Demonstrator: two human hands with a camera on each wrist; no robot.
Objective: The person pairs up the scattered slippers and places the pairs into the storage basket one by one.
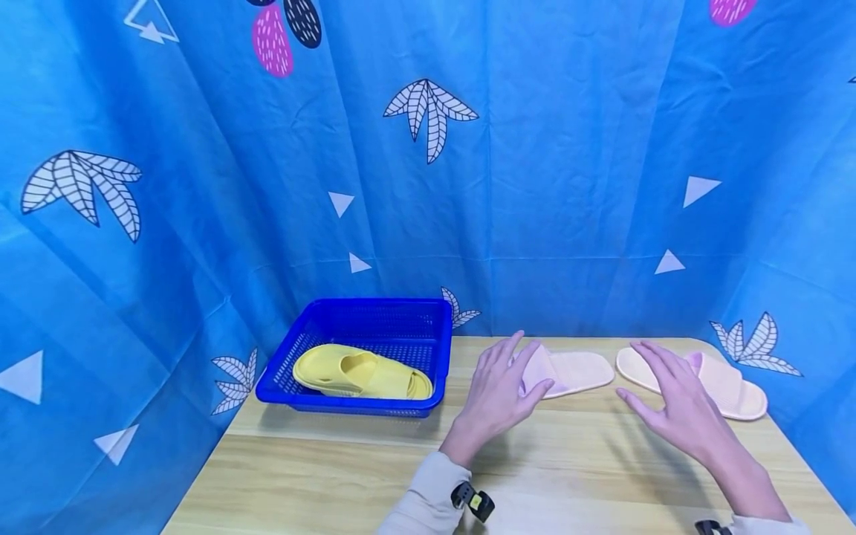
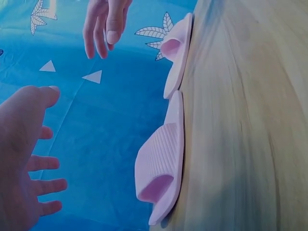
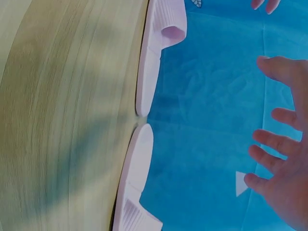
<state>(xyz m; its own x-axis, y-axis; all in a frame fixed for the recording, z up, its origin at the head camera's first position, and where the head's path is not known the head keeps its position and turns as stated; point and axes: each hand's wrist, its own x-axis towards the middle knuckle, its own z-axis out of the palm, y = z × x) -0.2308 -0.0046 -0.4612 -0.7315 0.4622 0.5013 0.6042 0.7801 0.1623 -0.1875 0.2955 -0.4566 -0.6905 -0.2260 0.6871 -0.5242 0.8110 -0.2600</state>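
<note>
Your fingers (image 2: 50, 186) are spread wide and relaxed on both hands, holding nothing: your left hand (image 1: 493, 390) hovers right of centre and your right hand (image 1: 681, 407) at the lower right. Below them, the wooden table (image 1: 301, 475) fills the lower part of the frame. On it, left of centre, sits the blue basket (image 1: 321, 402), with yellow footwear (image 1: 388, 377) lying near its front wall; a second slipper seems nested beneath the top one, though you can't be sure. Perforated mesh shows behind it. At the right of the frame, the left pink slipper (image 1: 582, 371) and the right pink slipper (image 1: 732, 390) lie sole down, nearly end to end, bare heels facing, straps outward. If you take hold of them, it probably works best to lower both hands together and put thumb and fingers on opposite sides of each strap. Pinch lightly, since the material looks soft and may fold, and keep each sole level. The heel tips lie just beside each other, so lift evenly to avoid knocking them together.
</note>
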